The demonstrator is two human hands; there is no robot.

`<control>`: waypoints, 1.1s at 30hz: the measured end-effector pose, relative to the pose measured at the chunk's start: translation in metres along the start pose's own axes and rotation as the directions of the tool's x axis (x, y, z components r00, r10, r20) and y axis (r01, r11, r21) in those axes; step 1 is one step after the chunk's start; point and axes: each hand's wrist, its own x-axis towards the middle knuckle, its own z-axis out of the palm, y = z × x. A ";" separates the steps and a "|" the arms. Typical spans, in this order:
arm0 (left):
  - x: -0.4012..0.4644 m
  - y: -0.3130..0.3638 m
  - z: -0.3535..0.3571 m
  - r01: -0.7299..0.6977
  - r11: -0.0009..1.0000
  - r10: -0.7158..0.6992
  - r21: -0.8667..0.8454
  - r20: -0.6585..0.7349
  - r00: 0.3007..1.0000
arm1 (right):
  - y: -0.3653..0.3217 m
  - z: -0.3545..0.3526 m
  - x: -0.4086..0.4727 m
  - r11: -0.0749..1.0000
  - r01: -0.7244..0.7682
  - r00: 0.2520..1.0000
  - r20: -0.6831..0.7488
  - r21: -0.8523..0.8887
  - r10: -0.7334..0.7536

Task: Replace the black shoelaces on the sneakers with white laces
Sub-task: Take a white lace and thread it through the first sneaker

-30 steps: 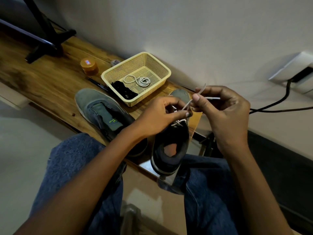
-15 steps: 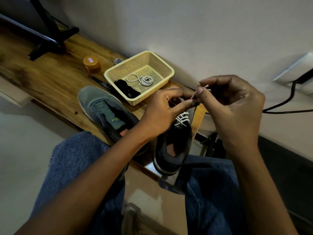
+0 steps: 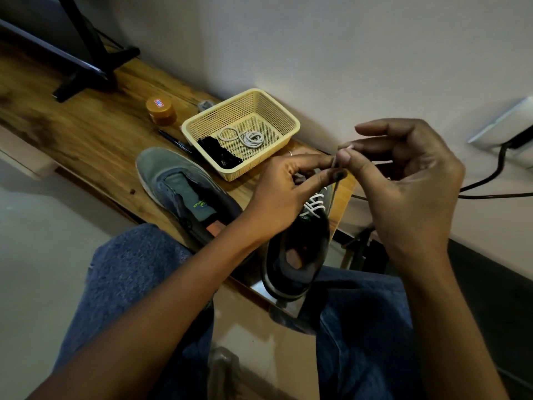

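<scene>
While our right hand (image 3: 403, 180) pinches the white lace (image 3: 336, 166) tip and our left hand (image 3: 288, 192) pinches it just below, the half-laced sneaker (image 3: 297, 249) overhangs the worktop (image 3: 95, 140) edge. A hard tug could tip it off, we judge, or the tip could fray or miss its eyelet, which the fingers seem to hide. At ten o'clock lies the unlaced second sneaker (image 3: 178, 189); at eleven, the basket (image 3: 282, 116) holding a coiled white lace (image 3: 248, 138) and black laces (image 3: 219, 153). Nothing blocks the reach there.
</scene>
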 end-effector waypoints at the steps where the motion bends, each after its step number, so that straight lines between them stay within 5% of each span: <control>1: -0.001 0.000 0.001 0.006 1.000 -0.006 -0.005 -0.008 1.000 | 0.000 0.000 0.000 1.000 -0.008 1.000 -0.002 0.003 0.008; 10: 0.000 -0.002 0.001 0.036 0.999 -0.034 0.031 -0.047 0.998 | 0.015 -0.007 0.001 0.972 -0.161 0.981 -0.080 0.168 0.177; 15: 0.000 -0.001 0.002 0.038 0.999 -0.037 0.018 -0.049 0.998 | 0.025 -0.011 -0.003 0.978 -0.203 0.976 0.092 0.051 0.198; 19: -0.002 0.000 0.001 0.024 0.999 -0.024 0.034 0.014 1.000 | 0.025 -0.007 -0.004 0.988 -0.092 0.981 0.157 -0.127 0.112; 24: -0.002 -0.003 -0.007 0.109 0.959 -0.162 0.261 0.191 0.968 | 0.021 -0.008 -0.004 0.992 -0.022 0.988 0.146 -0.128 0.041; 28: -0.005 -0.008 -0.018 0.119 0.765 -0.378 0.632 0.292 0.878 | 0.023 -0.011 -0.005 0.989 -0.150 0.979 0.141 0.016 0.146; 33: -0.007 -0.002 -0.023 0.066 0.639 -0.395 0.767 0.253 0.883 | 0.050 -0.026 -0.003 0.917 -0.390 0.920 -0.001 -0.080 0.391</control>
